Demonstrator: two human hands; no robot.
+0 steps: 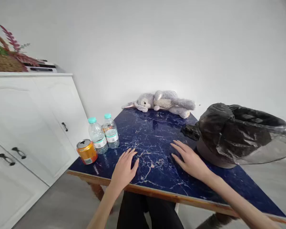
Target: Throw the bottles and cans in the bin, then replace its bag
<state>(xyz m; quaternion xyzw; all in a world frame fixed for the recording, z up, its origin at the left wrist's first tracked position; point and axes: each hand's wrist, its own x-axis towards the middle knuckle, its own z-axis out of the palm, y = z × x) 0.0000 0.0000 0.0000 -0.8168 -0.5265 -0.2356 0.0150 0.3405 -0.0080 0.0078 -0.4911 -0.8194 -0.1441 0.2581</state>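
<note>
My left hand (pixel 124 168) lies flat on the blue marbled tabletop (pixel 147 133), fingers stretched out and holding nothing. To its left stand two clear plastic bottles with turquoise caps, one bottle (pixel 97 135) in front and another bottle (pixel 111 131) just behind it. An orange drink can (pixel 87 152) stands upright beside them, near the table's left edge. My right hand (pixel 188 160) rests on the tabletop too, fingers apart with nothing in them. Just right of it is a bin (pixel 211 154) lined with a black plastic bag (pixel 219 127), whose contents I cannot make out.
A grey plush rabbit (pixel 162 101) lies on its side along the table's back edge, against the white wall. At the left stands a white cabinet (pixel 26 117) with dark handles. On top of it are a wicker basket (pixel 4 62) with artificial plants and a white device (pixel 44 66).
</note>
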